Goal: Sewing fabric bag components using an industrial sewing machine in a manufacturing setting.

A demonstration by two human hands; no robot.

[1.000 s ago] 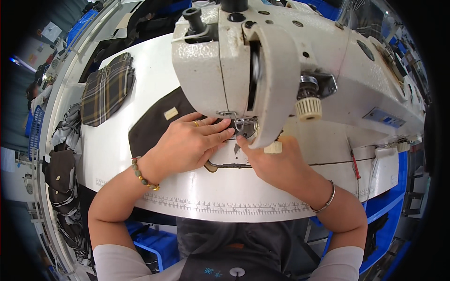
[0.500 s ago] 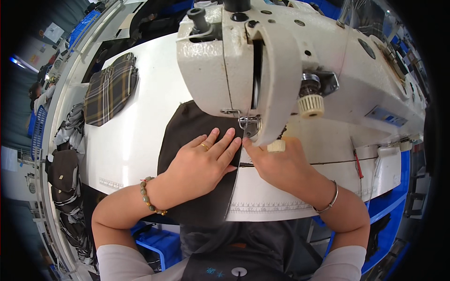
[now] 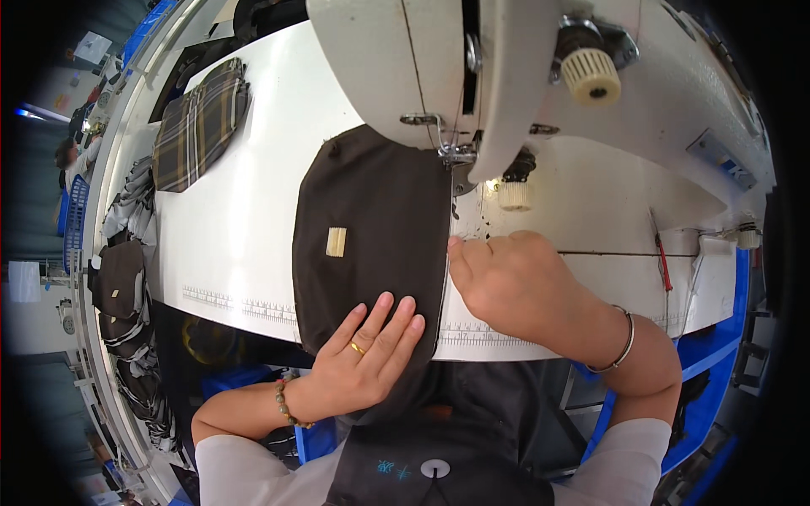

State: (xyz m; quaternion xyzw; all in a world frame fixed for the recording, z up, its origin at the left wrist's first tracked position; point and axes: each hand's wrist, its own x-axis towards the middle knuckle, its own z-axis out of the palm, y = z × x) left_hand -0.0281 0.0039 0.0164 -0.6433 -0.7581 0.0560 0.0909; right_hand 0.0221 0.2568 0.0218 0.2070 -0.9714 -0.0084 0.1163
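Observation:
A dark brown fabric piece [image 3: 369, 219] with a small cream patch [image 3: 335, 242] lies on the white table, its upper right edge at the presser foot [image 3: 457, 153] of the sewing machine [image 3: 666, 93]. My left hand [image 3: 371, 354] lies flat on the fabric's lower end at the table's front edge, fingers stretched out and slightly apart. My right hand [image 3: 506, 278] is curled at the fabric's right edge, below the needle area, forefinger tip touching that edge; whether it pinches the edge is hidden.
A plaid fabric piece [image 3: 198, 122] lies at back left. Stacked bags and fabric [image 3: 122, 295] sit along the left side. A red-handled tool [image 3: 662, 261] lies at right, above a blue bin [image 3: 700, 363]. A person [image 3: 67, 156] sits in the left background.
The fabric has slid from under the machine toward me, and its patch now shows. My left hand has moved down with it; my right hand has curled beside its edge. The view has shifted.

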